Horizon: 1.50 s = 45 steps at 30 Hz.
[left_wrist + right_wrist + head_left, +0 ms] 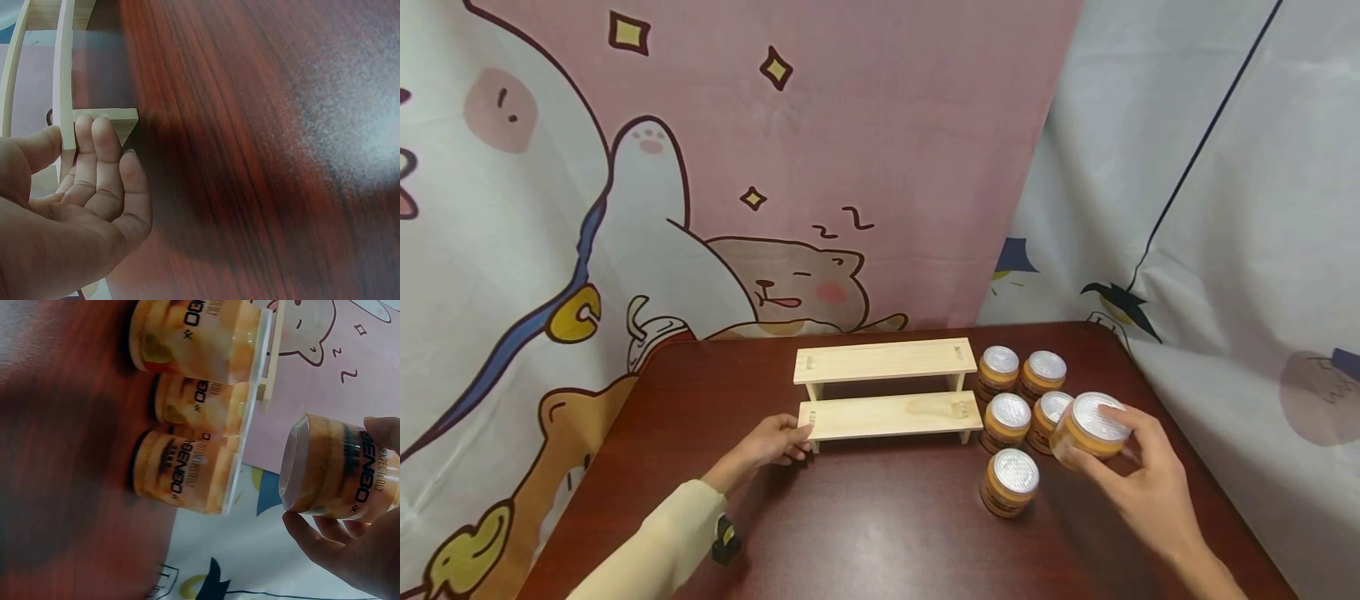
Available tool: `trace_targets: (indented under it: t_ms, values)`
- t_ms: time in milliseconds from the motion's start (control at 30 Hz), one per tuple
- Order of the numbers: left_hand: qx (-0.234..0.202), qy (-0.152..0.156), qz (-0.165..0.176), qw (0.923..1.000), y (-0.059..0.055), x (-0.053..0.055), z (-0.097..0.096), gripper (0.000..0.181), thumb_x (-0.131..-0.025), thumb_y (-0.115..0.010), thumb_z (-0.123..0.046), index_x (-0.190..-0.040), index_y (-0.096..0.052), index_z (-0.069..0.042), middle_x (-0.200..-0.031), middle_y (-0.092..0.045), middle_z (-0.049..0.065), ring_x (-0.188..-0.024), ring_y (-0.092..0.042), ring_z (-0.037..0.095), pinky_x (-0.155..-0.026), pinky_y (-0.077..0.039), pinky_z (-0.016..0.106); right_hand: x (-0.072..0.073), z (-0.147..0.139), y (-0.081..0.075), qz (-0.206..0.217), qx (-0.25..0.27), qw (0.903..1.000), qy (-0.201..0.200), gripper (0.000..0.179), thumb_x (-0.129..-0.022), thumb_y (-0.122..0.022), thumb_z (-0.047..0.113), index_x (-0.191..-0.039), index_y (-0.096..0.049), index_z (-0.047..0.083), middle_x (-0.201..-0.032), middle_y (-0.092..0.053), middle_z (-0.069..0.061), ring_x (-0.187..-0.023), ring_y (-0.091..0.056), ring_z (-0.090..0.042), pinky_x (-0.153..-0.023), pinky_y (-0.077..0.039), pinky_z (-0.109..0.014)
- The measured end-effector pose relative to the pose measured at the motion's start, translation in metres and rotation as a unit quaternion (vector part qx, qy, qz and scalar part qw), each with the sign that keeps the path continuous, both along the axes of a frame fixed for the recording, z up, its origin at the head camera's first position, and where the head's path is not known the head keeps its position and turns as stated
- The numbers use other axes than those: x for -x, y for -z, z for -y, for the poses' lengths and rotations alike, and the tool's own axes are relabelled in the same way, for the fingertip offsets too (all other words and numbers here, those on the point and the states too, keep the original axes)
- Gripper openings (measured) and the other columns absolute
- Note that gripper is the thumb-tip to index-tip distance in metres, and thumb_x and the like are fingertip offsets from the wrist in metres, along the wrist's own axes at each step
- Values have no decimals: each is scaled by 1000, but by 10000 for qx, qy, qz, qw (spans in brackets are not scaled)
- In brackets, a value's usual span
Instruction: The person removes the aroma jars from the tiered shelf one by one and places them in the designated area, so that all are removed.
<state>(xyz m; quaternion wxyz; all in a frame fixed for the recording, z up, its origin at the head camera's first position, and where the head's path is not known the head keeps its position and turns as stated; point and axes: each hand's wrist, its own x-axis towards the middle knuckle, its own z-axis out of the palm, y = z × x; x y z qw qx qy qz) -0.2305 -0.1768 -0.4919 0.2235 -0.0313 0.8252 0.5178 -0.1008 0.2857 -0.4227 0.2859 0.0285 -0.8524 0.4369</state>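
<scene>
A pale two-step wooden rack (887, 415) stands on the table. My left hand (777, 439) grips the left end of its lower board, thumb on top and fingers beneath; in the left wrist view the board's edge (67, 94) lies between thumb and fingers. Raised above the table at the right, my right hand (1150, 479) holds a jar (1090, 429) with an orange label and a silvery-white lid, fingers and thumb around its sides. The right wrist view shows dark lettering on this held jar (337, 469). Nearest below it stands a matching jar (1009, 483).
Several like jars stand upright right of the rack, including a back one (997, 371), another (1042, 375) and a middle one (1006, 421). The dark red-brown table (865, 533) meets a printed cloth backdrop (880, 167) behind and at the right.
</scene>
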Motion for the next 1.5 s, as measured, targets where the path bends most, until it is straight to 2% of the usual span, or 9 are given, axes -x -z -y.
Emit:
trace_targets:
  t_ms: [267,467,633,867,1200,1500]
  values:
    - [-11,14,-67,10000,0,-1,0,29,-103,-58,-26,-108,-55,2,-91,-73,13,-73,-66,14,-72,-54,38,-4,-5,16,171,22,9997,174,68,-65,-86,-13,-126,-56,-3,-124,-47,21,-98,-55,15,-80,-46,-3]
    - [-24,-75,-2,10000,3,1,1,25,-103,-57,-24,-106,-55,0,-89,-73,9,-73,-66,13,-71,-53,35,-5,-9,29,309,-78,9993,211,66,-68,-85,-11,-126,-54,-4,-122,-45,21,-94,-54,18,-75,-48,-4]
    - [-18,-71,-32,10000,3,1,2,26,-103,-57,-25,-107,-55,0,-89,-73,11,-74,-67,13,-72,-54,36,-4,-12,41,340,-251,9989,191,65,-68,-86,-9,-124,-55,-2,-121,-41,25,-98,-50,19,-75,-46,-2]
    - [-20,50,-112,9999,0,-2,1,29,-103,-58,-26,-108,-56,2,-91,-73,11,-76,-67,15,-73,-55,39,-3,-13,53,375,-274,9988,159,66,-67,-87,-8,-124,-54,-4,-120,-47,0,-96,-50,20,-73,-46,-2]
    - [-63,87,-65,9999,-1,0,2,30,-102,-58,-27,-109,-55,2,-91,-73,11,-76,-67,14,-74,-55,38,-1,-12,66,454,-230,9985,204,65,-66,-88,-9,-122,-55,-3,-121,-46,1,-97,-48,19,-76,-45,-1]
    - [-97,98,-56,9999,1,0,2,30,-102,-58,-27,-109,-56,2,-92,-73,11,-75,-66,13,-73,-54,38,-1,-14,75,554,-285,9977,251,65,-66,-88,-8,-121,-55,-3,-120,-49,-10,-97,-45,20,-75,-44,0]
